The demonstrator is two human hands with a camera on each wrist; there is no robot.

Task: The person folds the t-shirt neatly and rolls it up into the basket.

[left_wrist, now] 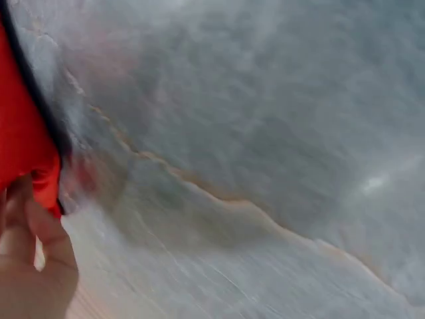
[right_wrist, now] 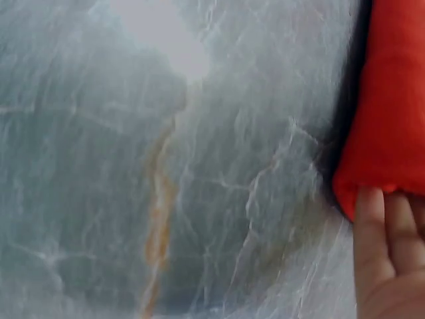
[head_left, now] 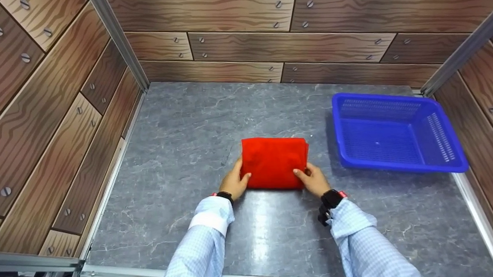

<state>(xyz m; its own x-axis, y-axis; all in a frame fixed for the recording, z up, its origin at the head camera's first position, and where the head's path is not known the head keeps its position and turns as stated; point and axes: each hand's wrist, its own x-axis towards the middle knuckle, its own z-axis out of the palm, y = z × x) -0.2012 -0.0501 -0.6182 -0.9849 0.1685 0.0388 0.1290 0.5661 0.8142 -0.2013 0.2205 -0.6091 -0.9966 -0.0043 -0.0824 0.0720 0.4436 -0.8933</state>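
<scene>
A red cloth (head_left: 274,162), folded into a thick rectangle, is on the grey marbled surface in front of me. My left hand (head_left: 235,180) grips its left side, thumb on top at the lower corner and fingers along the edge. On the opposite side my right hand (head_left: 313,180) pinches the lower right corner, its thumb over the top. In the left wrist view, fingers (left_wrist: 50,236) reach under the red fabric (left_wrist: 23,119). The right wrist view has fingertips (right_wrist: 370,206) tucked into the folded edge of the cloth (right_wrist: 392,113).
To the right stands a blue plastic basket (head_left: 399,170) with slotted walls. Wood-patterned panels (head_left: 243,44) enclose the back and both sides, joined by metal corner posts (head_left: 120,40). A metal rail (head_left: 124,272) runs along the front edge of the surface.
</scene>
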